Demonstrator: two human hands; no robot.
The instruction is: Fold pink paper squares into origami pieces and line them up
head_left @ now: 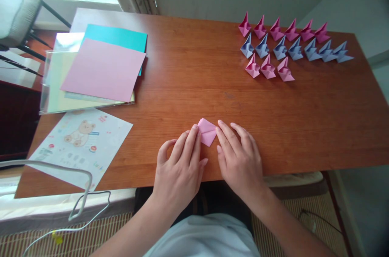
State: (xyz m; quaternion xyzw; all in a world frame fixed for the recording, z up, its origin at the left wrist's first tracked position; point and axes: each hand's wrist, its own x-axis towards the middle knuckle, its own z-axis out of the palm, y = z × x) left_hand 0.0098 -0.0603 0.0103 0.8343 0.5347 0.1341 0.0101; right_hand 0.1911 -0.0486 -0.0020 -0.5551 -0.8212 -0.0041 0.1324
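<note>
A small pink folded paper lies flat on the wooden table in front of me, with a crease line across its middle. The extended fingertips of my left hand press on its left corner, while the thumb rests apart from it. From the other side, my right hand touches the paper's right corner with the index fingertip. Its remaining fingers are stretched out over the wood. Neither hand wraps around the paper.
At the back right stand rows of folded paper figures: dark pink, blue and light pink. Paper sheets are stacked on the left, above a bear-printed sheet. A pale curved tube crosses the front left edge.
</note>
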